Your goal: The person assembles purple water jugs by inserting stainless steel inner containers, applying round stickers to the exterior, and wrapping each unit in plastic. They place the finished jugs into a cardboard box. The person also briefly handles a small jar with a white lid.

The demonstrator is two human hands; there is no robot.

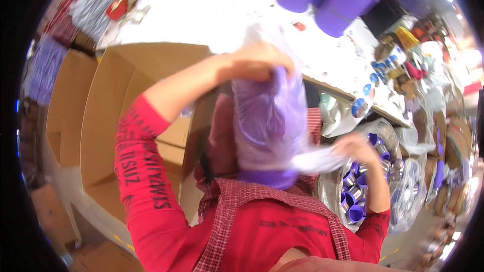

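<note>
A purple cylindrical container lies across my lap, its far end toward the table and its near end against my apron. A clear plastic bag covers most of it, leaving the purple near end bare. My left hand is closed over the far end, fingers curled round the plastic and the container. Out to the right, my right hand grips a stretched edge of the bag, pulled away from the container's side. Both hands are a little blurred by motion.
Open cardboard boxes stand at my left. Ahead is a white-topped table carrying several purple containers. Below its right edge, a plastic-lined holder contains purple and silver cups. Round blue-and-white pieces hang near that edge.
</note>
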